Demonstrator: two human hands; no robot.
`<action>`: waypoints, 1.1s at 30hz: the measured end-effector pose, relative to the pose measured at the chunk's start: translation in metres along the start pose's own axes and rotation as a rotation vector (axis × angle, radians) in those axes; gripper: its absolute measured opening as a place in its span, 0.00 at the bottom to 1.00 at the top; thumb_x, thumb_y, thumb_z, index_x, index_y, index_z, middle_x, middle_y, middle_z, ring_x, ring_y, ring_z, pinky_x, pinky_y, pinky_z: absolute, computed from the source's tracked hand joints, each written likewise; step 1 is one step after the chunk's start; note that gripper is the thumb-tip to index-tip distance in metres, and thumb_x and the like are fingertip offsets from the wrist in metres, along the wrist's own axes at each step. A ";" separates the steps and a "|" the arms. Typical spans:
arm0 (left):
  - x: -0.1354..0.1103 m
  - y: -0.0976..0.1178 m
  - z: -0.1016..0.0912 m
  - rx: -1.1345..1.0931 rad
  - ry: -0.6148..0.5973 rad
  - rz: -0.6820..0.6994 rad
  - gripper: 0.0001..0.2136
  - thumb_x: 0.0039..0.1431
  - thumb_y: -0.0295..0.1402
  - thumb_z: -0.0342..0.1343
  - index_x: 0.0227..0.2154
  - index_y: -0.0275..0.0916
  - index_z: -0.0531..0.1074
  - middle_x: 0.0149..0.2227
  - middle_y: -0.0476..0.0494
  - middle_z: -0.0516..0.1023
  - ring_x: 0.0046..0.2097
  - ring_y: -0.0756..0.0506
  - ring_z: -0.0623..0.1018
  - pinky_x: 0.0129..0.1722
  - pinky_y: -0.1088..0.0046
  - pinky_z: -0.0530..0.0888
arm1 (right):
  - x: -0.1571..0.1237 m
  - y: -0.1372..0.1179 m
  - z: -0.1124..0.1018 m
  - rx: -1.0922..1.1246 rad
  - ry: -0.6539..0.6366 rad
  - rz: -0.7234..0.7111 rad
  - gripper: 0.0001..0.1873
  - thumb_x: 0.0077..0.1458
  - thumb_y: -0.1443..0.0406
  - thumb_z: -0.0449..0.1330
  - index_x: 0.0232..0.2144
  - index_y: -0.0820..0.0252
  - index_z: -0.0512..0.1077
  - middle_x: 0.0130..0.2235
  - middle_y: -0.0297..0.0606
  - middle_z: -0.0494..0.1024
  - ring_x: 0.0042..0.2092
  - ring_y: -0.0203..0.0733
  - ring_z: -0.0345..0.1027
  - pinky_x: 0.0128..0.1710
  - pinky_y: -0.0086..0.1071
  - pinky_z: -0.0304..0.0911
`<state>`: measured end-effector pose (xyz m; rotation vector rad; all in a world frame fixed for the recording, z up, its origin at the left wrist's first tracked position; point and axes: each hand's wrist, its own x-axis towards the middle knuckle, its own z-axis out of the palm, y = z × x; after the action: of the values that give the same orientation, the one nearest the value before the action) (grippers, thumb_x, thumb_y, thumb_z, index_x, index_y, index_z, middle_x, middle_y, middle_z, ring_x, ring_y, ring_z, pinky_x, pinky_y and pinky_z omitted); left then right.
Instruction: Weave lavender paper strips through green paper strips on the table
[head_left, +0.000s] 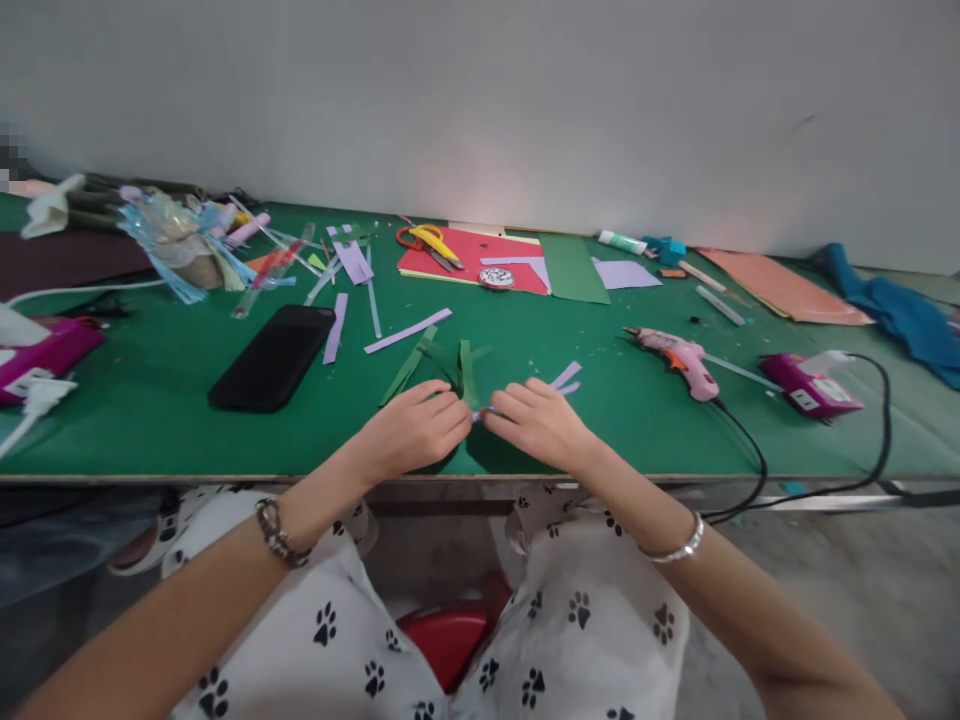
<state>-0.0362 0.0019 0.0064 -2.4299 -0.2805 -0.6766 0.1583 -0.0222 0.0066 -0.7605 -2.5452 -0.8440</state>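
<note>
Near the table's front edge my left hand and my right hand are close together, fingers curled and pinching. A thin purple paper strip passes between them; its split ends stick out beyond my right hand. Just behind my left fingers stand green paper strips, partly hidden by that hand. Whether these are joined to the purple strip, I cannot tell. A loose purple strip lies farther back on the green table.
To the left lie a black phone and paper scraps. Yellow scissors rest on red paper at the back. A pink glue gun, its cord and a purple power socket are on the right.
</note>
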 end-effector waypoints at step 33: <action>-0.006 0.023 0.006 -0.785 -0.301 -0.796 0.05 0.54 0.31 0.54 0.34 0.38 0.69 0.40 0.43 0.70 0.43 0.44 0.70 0.42 0.65 0.69 | -0.003 0.003 0.007 0.877 -0.292 0.458 0.08 0.51 0.64 0.57 0.34 0.62 0.68 0.33 0.39 0.69 0.36 0.39 0.61 0.37 0.32 0.58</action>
<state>-0.0305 -0.0130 -0.0119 -3.1564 -1.3767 -0.8471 0.1611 -0.0170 0.0017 -1.1103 -2.4319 0.5398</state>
